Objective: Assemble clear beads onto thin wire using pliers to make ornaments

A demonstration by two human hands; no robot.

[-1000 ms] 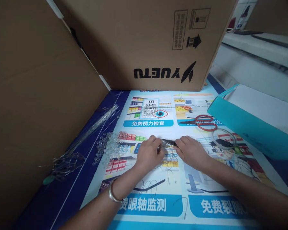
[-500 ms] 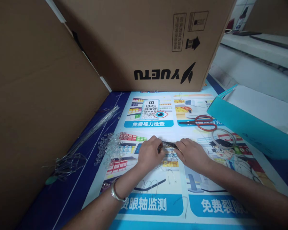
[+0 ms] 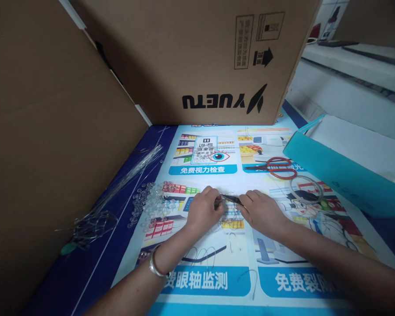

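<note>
My right hand grips small dark pliers whose tip points left. My left hand pinches a thin piece of wire right at the pliers' tip; the piece is too small to make out clearly. Both hands rest low over a printed poster on the table. A silver bangle is on my left wrist. Several bent wire hooks lie on the poster just below my hands.
A heap of clear beads lies left of my left hand, with a bundle of long thin wires further left. Red-handled scissors and a teal paper bag are to the right. Large cardboard boxes stand behind and left.
Hands stay almost in place; the pliers' tip and my left fingers shifted slightly as they work the small wire. The view tilted a little.
</note>
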